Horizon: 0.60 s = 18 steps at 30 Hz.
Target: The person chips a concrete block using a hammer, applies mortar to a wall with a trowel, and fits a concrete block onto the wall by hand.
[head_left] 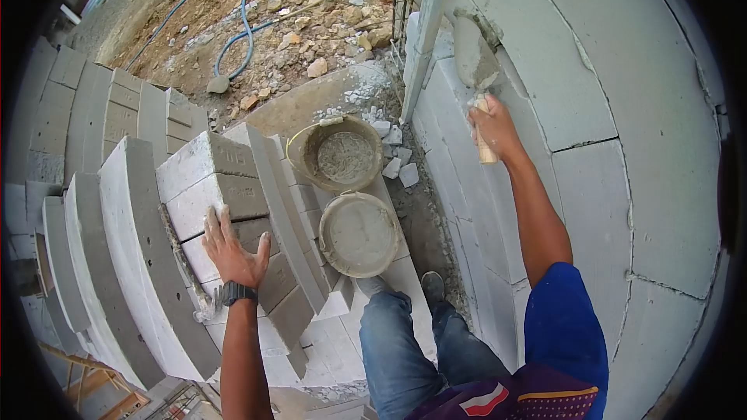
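My right hand (498, 129) is closed around the wooden handle of a trowel (472, 56). The blade points away from me, flat against the block wall (576, 62), at a gap between blocks with grey mortar around it. With fingers spread, my left hand (235, 253) rests on the stacked light grey concrete blocks (204, 187). Between my hands stand two round buckets. The farther bucket (299, 157) holds rough grey mortar. In the nearer bucket (325, 243) there is a smoother grey surface.
A metal bar (426, 47) stands upright by the wall's end, with rebar beyond. Broken block pieces (401, 159) lie beside the buckets. A blue hose (247, 27) loops over rubble and dirt. My feet are on pale blocks between the stack and wall.
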Tool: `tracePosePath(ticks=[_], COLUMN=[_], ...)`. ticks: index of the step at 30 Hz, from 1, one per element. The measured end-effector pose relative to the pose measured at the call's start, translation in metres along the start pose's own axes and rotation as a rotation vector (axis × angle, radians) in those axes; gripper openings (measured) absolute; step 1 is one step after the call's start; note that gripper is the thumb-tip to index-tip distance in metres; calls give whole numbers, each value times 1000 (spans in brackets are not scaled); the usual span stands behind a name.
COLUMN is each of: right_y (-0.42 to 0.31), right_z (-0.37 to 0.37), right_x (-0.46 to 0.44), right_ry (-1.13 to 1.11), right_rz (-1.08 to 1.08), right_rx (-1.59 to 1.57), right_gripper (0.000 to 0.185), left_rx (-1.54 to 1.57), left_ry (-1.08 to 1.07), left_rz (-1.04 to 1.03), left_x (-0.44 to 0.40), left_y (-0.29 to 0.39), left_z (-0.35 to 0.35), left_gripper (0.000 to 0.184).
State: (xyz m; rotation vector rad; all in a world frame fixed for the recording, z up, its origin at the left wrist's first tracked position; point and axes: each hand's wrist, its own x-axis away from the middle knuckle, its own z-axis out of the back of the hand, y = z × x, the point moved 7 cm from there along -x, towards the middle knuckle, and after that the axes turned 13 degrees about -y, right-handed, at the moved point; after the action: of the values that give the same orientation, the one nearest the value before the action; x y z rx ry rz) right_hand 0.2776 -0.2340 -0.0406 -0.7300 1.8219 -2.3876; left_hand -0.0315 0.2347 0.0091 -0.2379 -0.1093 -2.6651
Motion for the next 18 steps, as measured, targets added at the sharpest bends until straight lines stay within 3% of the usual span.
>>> tracePosePath(ticks=[3,8,11,18], right_y=[-20,-22,-8,39], right_z=[18,14,7,0], right_x=[-91,-147,-107,54], right_ry=[110,1,106,69], right_rz=[-21,-248,-253,-377], right_rx=[331,865,925,900], right_gripper=[27,37,42,49], left_rx=[-7,5,16,22], left_ry=[-15,-14,-16,-3], left_rz=[9,0,3,-2], left_x=[0,-1,-2,0], left_y=[2,0,2,0], left_z=[1,-1,2,2], left_gripper=[104,105,104,101])
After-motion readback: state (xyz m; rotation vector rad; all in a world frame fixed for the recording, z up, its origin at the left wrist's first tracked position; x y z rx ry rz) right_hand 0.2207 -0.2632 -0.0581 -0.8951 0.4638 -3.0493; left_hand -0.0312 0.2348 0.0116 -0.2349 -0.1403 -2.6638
